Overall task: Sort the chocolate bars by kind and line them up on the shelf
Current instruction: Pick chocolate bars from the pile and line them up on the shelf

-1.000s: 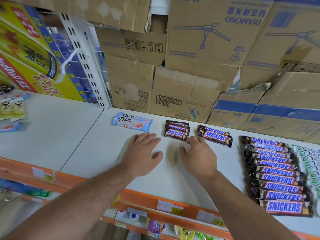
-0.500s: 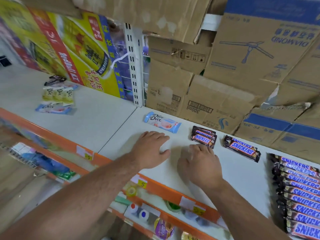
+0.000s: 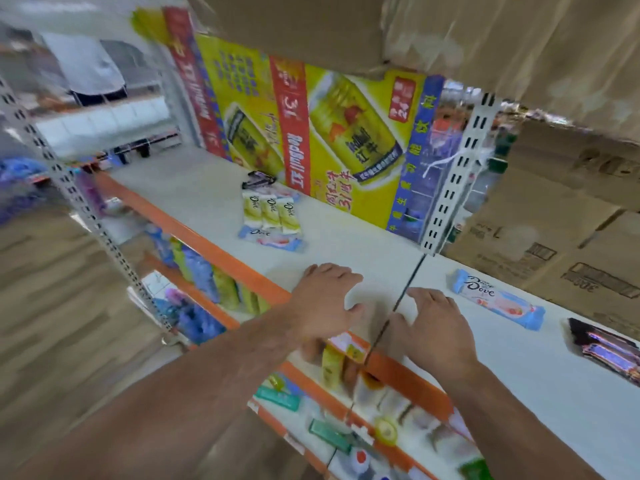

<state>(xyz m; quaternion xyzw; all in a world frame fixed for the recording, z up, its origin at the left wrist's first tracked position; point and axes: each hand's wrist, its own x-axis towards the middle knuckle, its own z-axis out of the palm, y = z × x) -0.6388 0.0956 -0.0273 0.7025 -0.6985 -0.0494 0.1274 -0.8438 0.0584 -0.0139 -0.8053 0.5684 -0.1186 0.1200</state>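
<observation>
glossy Dove bar (image 3: 498, 298), seemingly matt shelf (image 3: 346, 233)

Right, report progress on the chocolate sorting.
Done: three green Dove bars lie side by side. In hand: nothing; left hand and right hand are open, empty. Left: first blue Dove bar and second blue Dove bar lie on separate boards; dark bars at the right edge sit unsorted.

Dove bars (image 3: 272, 216) lie on the shelf (image 3: 207, 199), left of both hands (image 3: 325, 303).
</observation>
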